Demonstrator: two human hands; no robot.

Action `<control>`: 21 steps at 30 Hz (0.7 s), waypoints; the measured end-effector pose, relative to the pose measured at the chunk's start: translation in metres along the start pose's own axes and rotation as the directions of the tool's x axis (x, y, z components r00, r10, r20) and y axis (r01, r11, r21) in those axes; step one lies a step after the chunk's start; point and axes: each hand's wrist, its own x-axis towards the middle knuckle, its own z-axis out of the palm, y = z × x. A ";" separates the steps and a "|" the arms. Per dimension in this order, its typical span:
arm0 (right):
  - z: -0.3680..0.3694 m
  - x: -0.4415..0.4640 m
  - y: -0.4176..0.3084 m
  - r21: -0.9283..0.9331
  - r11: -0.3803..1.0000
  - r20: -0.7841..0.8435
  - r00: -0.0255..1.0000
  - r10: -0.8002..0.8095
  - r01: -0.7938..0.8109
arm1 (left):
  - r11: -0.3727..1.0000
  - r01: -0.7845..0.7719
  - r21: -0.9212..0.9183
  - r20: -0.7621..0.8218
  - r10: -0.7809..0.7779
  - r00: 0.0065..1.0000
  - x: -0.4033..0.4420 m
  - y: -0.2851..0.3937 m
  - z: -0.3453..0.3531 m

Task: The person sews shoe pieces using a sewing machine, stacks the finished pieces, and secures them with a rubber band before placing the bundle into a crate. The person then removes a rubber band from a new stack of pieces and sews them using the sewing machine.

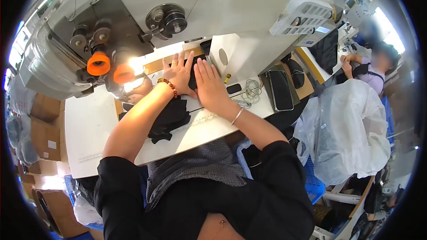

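My left hand (177, 75), with a beaded bracelet on the wrist, lies with its fingers spread at the far side of the white worktable (93, 129). Beside it, my right hand (210, 88) is stretched flat, fingers straight. Black fabric (171, 118) is bunched on the table below my left hand and forearm. More dark material shows between and behind the two hands, partly covered by them. Neither hand grips anything visible. A sewing machine (231, 13) stands just beyond, its lamp shining on the table to the left of my hands.
Right of my hands lie a coil of pale cord (252, 90), a small yellow-handled tool (227, 78) and a phone (281, 90). An orange cup-shaped part (98, 63) hangs from the machine at left. Clear plastic sheeting (351, 129) covers something at right. Another person (373, 69) works farther off.
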 end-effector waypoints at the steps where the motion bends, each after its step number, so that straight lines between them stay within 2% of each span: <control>1: 0.005 0.004 0.004 0.058 0.998 0.045 0.999 0.010 -0.012 | 0.998 -0.015 0.066 -0.082 0.020 0.996 -0.004 0.000 0.002; 2: 0.010 0.005 0.009 0.067 0.998 0.051 0.999 0.015 -0.018 | 0.991 -0.025 0.131 -0.160 0.047 0.986 -0.008 0.001 0.005; 4: 0.010 0.008 0.012 0.007 1.000 0.072 0.997 0.006 -0.006 | 0.983 -0.074 0.167 -0.183 0.104 0.978 -0.038 0.003 -0.022; 6: -0.005 0.010 0.004 0.027 0.997 0.094 0.993 0.073 -0.076 | 0.948 -0.308 -0.078 -0.252 0.281 0.926 -0.070 -0.005 -0.037; 8: -0.030 0.002 -0.003 0.083 0.995 0.126 0.991 0.046 -0.056 | 0.867 -0.439 -0.238 -0.233 0.387 0.892 -0.111 -0.018 -0.057; 9: -0.038 -0.006 -0.009 0.189 0.978 0.063 0.995 0.081 -0.092 | 0.843 -0.470 -0.261 -0.217 0.423 0.880 -0.130 -0.026 -0.066; 10: -0.045 -0.018 -0.013 0.199 0.960 0.140 0.975 0.171 -0.197 | 0.819 -0.498 -0.283 -0.202 0.457 0.866 -0.148 -0.034 -0.072; 11: -0.052 -0.031 -0.016 0.203 0.932 0.216 0.942 0.256 -0.300 | 0.811 -0.482 -0.330 -0.185 0.446 0.876 -0.164 -0.044 -0.074; 13: -0.054 -0.056 -0.018 0.101 0.946 0.071 0.951 0.301 -0.307 | 0.813 -0.435 -0.386 -0.154 0.408 0.900 -0.188 -0.065 -0.067; 14: -0.056 -0.064 -0.016 0.098 0.945 0.068 0.950 0.305 -0.311 | 0.823 -0.401 -0.402 -0.141 0.377 0.915 -0.198 -0.075 -0.060; 16: -0.061 -0.075 -0.014 -0.161 0.912 0.042 0.921 0.388 -0.377 | 0.825 -0.394 -0.405 -0.186 0.347 0.919 -0.212 -0.093 -0.044; 18: -0.059 -0.086 -0.008 -0.182 0.893 0.022 0.906 0.423 -0.413 | 0.826 -0.301 -0.477 -0.208 0.227 0.951 -0.227 -0.104 -0.034; 21: -0.062 -0.090 0.004 -0.256 0.856 -0.022 0.888 0.458 -0.448 | 0.846 -0.274 -0.457 -0.266 0.164 0.950 -0.238 -0.112 -0.033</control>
